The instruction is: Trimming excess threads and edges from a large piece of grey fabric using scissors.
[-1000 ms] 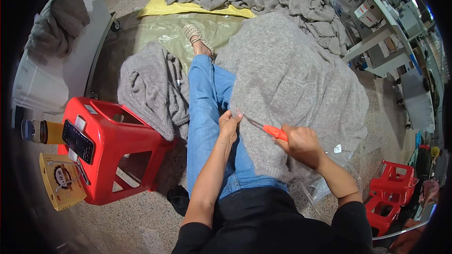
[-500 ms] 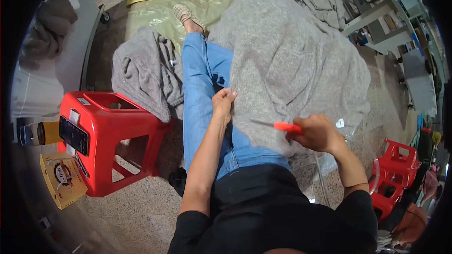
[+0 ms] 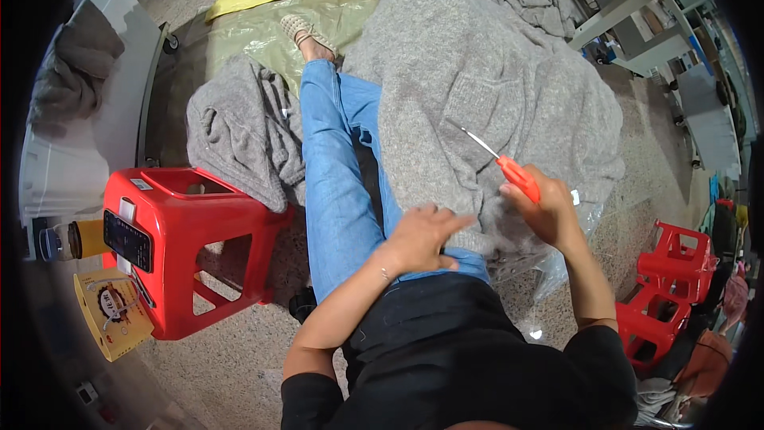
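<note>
A large grey knitted garment (image 3: 430, 56) is spread over my right leg and out across the floor ahead. My right hand (image 3: 549, 207) is closed around the orange handle of a slim tool with a thin metal shaft (image 3: 483, 143). The shaft points up and left above the knit; its exact kind I cannot make out. Low over my lap, my left hand (image 3: 422, 239) has its fingers spread at the near edge of the garment, slightly blurred. It holds nothing that I can see, and whether it touches the fabric is unclear.
A red plastic stool (image 3: 179, 231) on the left bears a phone (image 3: 127, 240); a yellow box (image 3: 114, 314) and a jar (image 3: 83, 239) are beside it. Another grey knit heap (image 3: 239, 123) lies behind. Red stools (image 3: 672, 263) and a shelf unit (image 3: 629, 24) stand right.
My left hand has let go of the garment's left edge and come nearer, toward my lap, fingers opening. The right hand has lifted slightly, and the tool's shaft now tilts upward.
</note>
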Tool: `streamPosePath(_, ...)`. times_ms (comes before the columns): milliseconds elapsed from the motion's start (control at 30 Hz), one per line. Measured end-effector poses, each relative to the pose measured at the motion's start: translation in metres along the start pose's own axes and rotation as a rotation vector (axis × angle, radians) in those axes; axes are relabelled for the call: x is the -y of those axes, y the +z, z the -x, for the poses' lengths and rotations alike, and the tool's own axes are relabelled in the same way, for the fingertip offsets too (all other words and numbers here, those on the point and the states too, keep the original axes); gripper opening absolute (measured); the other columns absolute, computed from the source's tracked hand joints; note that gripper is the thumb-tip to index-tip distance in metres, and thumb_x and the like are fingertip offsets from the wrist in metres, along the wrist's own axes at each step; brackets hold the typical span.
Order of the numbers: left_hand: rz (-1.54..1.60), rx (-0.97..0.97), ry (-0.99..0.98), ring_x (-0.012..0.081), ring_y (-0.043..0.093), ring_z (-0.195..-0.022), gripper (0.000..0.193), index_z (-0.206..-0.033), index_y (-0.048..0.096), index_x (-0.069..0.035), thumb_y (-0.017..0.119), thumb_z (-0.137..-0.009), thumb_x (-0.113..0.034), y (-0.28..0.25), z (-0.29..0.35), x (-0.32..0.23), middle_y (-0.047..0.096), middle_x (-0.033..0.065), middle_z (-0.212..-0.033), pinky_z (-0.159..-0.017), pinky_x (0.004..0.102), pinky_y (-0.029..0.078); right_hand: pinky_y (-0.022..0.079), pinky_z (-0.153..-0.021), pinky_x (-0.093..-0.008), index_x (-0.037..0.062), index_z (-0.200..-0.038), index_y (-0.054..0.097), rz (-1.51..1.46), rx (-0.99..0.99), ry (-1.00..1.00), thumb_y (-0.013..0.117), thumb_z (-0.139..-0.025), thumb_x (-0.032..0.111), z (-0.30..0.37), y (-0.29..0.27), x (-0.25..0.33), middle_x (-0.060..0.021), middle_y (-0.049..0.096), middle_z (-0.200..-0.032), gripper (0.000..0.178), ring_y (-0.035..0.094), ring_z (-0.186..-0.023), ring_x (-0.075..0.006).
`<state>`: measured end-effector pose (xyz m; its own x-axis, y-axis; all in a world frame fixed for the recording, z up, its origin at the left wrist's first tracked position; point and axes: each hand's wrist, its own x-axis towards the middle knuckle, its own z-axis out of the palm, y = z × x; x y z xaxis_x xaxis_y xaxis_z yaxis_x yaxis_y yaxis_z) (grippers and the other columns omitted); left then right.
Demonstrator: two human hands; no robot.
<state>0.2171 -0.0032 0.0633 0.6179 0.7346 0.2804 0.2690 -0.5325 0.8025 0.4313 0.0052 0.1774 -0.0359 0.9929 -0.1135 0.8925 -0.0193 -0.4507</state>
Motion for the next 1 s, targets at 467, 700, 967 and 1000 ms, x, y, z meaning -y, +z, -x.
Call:
streamPosePath(467,0.355,-1.275,-0.396,0.0091,0.059,-0.068,0.011,-0.098,0.057,-0.005,0.054,-0.088,-0.005,-0.217,0.197,0.04,0.063,0.0055,-0.088,-0.048,0.0192,0.043,0.046,-0.078,-0.0359,0.0067,-0.119,0.056,-0.185,-0.127,-0.195,0.068,-0.081,0.015,-0.014,0.041,-0.023,-0.0177,0.059,-0.103,0.04,0.059,-0.09,-0.0315)
streamPosePath(700,0.21,-1.454,-0.524,0.0185,0.059,-0.095,0.037,-0.12,0.044,-0.002,0.058,-0.085,-0.001,-0.183,0.132,0.052,0.057,0.009,-0.107,-0.082,0.03,0.051,0.045,-0.092,-0.0331,0.0037,-0.128,0.05,-0.443,-0.105,-0.355,0.068,-0.082,0.011,-0.029,0.092,-0.01,-0.0172,0.056,-0.124,0.05,0.058,-0.11,-0.0271)
streamPosePath(967,0.859,-0.36,-1.197,0.0155,0.061,-0.059,0.018,-0.102,0.056,0.002,0.056,-0.09,-0.011,-0.021,0.117,0.02,0.063,0.014,-0.085,-0.05,0.0273,0.051,0.05,-0.074,-0.0335,0.0043,-0.129,0.05,-0.009,-0.175,-0.49,0.074,-0.068,0.007,0.003,0.114,-0.05,-0.0135,0.066,-0.098,0.065,0.063,-0.084,-0.0286)
streamPosePath(1000,0.86,-0.359,-1.192,0.0155,0.061,-0.059,0.018,-0.102,0.056,0.002,0.056,-0.09,-0.011,-0.01,0.104,0.02,0.063,0.014,-0.085,-0.05,0.0273,0.051,0.05,-0.074,-0.0335,0.0043,-0.129,0.05,-0.006,-0.179,-0.49,0.074,-0.068,0.007,-0.001,0.12,-0.055,-0.0135,0.066,-0.098,0.065,0.063,-0.084,-0.0286)
